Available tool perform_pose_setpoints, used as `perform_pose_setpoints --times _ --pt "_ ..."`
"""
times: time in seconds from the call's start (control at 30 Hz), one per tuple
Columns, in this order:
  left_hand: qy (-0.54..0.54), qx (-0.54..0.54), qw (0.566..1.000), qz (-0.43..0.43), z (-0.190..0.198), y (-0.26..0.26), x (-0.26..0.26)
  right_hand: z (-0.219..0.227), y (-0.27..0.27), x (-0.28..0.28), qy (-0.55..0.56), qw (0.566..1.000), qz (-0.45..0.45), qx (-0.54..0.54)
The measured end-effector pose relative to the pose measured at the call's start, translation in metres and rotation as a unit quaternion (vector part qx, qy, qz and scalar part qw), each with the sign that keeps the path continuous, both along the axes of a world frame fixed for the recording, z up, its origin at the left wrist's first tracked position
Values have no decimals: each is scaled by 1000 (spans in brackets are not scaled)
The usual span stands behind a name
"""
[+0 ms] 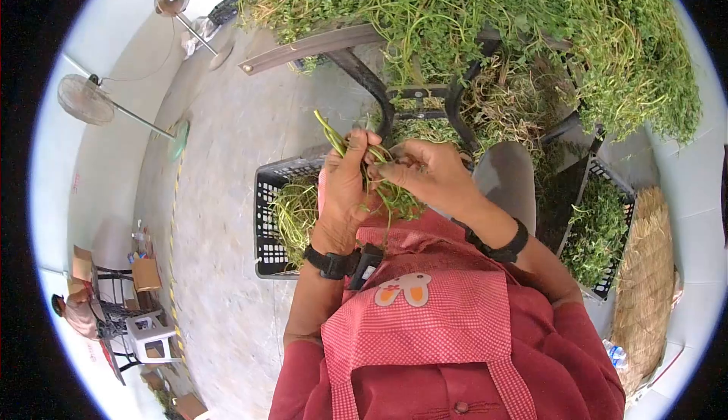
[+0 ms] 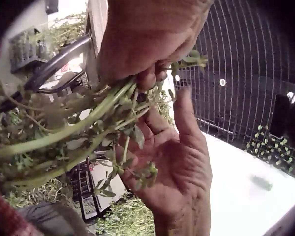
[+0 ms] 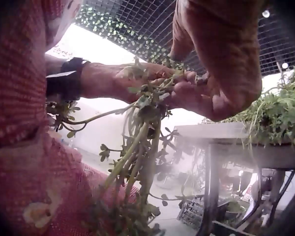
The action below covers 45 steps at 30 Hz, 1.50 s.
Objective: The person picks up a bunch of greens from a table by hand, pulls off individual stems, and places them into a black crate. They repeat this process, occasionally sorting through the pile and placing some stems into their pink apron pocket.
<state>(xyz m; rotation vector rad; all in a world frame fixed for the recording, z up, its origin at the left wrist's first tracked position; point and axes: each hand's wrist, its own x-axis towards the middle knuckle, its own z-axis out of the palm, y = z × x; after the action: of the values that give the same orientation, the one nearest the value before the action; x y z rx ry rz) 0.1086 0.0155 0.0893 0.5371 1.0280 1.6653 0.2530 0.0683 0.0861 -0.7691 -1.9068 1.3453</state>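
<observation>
My left hand grips a small bunch of leafy green stems in front of the apron. Thick stem ends stick out above that hand, and leafy ends hang below it. Close on the right, my right hand has its fingers curled at the same bunch. In the left wrist view, the right palm faces the camera, its thumb raised beside the stems. The right wrist view shows both hands' fingers meeting at the top of the hanging bunch.
A table ahead bears a large heap of greens. Black crates with greens stand at left and right. More plant matter lies under the table. Two fans and a seated person are farther left.
</observation>
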Motion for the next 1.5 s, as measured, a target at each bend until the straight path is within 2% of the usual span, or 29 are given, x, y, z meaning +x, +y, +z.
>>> perform_pose_setpoints --times 0.1,0.17,0.3,0.37,0.5,0.57,0.6,0.67,0.8,0.87,1.0,1.07,1.2,1.27,1.3,1.37,1.47,1.5 --pt "40 3 999 -19 -7 -2 4 -10 0 4 -25 999 -26 23" --pt "52 12 998 -44 -7 -2 8 -22 1 8 44 997 -19 -59" --pt "50 -22 996 -68 -8 -3 14 -28 -1 17 101 991 -15 -89" --pt "50 -15 997 -62 -10 -1 17 -28 -2 21 146 966 -7 -215" --pt "66 -22 995 -71 -9 0 21 -27 1 26 137 969 -28 -203" --pt "144 -37 986 -81 -12 0 24 -27 2 27 42 996 -34 -70" --pt "145 -39 985 -82 -14 0 24 -28 2 27 43 996 -35 -71" --pt "262 -39 961 -76 -18 1 23 -31 2 25 23 996 -81 37" --pt "252 -40 965 -54 -17 0 28 -21 1 29 -24 994 -102 33" --pt "269 -21 963 -16 -17 -3 32 -20 5 28 -21 989 -123 76" --pt "251 -8 968 30 -8 -1 35 -14 12 23 -24 984 -125 121" --pt "141 -6 989 42 -4 0 29 -13 13 23 53 995 -89 4" --pt "108 5 993 51 -9 1 19 -6 13 31 29 995 -77 -55" --pt "121 1 992 47 -10 -1 19 -13 15 34 -49 993 -66 82" --pt "121 2 992 47 -10 -1 18 -19 15 35 -49 993 -66 84" --pt "115 1 992 53 -10 -2 14 -32 16 33 -103 968 -106 203" --pt "98 -14 991 87 -10 -2 19 -42 24 38 -147 958 -84 233" --pt "98 -13 991 88 -7 -2 18 -30 20 44 -147 958 -83 234"
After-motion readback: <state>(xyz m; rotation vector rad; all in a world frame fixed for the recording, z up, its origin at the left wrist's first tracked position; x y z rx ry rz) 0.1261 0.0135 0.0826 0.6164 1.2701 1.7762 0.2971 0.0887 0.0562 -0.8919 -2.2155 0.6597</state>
